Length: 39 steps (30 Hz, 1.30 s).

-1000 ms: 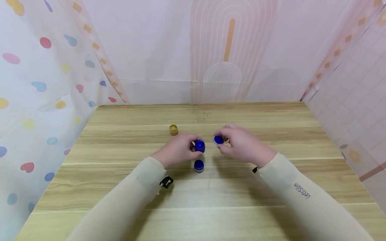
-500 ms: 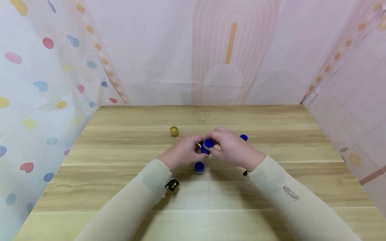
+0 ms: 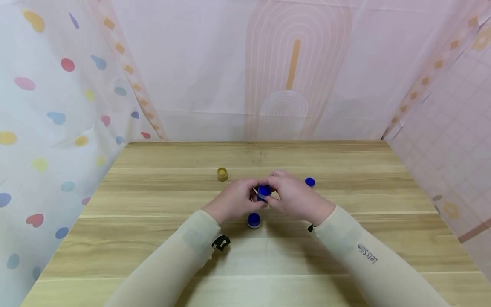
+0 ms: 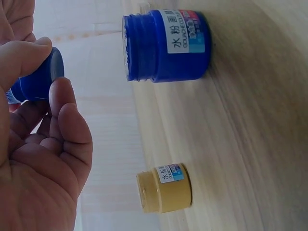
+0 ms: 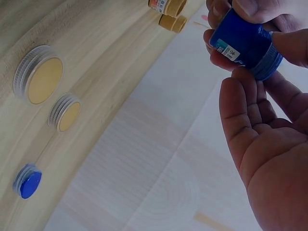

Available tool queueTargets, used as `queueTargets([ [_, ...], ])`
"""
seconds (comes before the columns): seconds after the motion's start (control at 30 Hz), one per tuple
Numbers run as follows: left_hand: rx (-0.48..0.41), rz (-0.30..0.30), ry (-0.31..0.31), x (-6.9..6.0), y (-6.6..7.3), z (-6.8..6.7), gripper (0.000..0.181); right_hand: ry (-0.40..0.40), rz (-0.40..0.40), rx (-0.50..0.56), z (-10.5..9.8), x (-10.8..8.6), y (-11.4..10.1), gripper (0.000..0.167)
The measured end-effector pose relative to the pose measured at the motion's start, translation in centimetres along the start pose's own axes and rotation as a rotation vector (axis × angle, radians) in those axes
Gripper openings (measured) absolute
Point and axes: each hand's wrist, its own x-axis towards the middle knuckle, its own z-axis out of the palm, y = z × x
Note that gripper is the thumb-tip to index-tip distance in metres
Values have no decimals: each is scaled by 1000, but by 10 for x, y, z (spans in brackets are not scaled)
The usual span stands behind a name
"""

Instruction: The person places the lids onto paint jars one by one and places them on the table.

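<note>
One blue jar [image 3: 263, 197] held up off the table [image 3: 245, 281], between both hands. Left hand [image 3: 235, 199]: thumb and fingers pinch the jar body. Right hand [image 3: 293, 197]: thumb and fingers pinch the ridged lid [image 5: 268, 62] at the jar's upper end; lid is on the neck, can't tell if it's threaded fully. Second blue jar [image 3: 254, 221] stands upright on the table, near side of the hands, no lid, neck threads visible from the left wrist. Yellow jar [image 3: 222, 174] upright beyond the left hand, also uncapped. Loose blue lid [image 3: 310, 182] lies beyond the right hand, to its right. Right wrist view adds two yellow lids [image 5: 45, 79] on the table, near that blue one.
</note>
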Motion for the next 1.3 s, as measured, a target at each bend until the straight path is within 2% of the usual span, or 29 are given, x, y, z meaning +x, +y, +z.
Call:
queueTargets([
  [0.3,-4,22,-14,2,-1,1,29,8,3,-12,2,0,3,35],
  [0.53,-28,3,-14,3,0,0,32,-2,18,16,-1,-1,5,35],
  [0.9,-41,-5,-16,2,1,-1,26,-18,3,14,-2,-1,5,36],
  [1.07,-52,-10,-21,2,0,-2,25,-18,-1,4,-2,-1,3,37],
  [1.3,-64,13,-23,2,-1,-1,27,-43,8,-42,-2,-1,1,37],
])
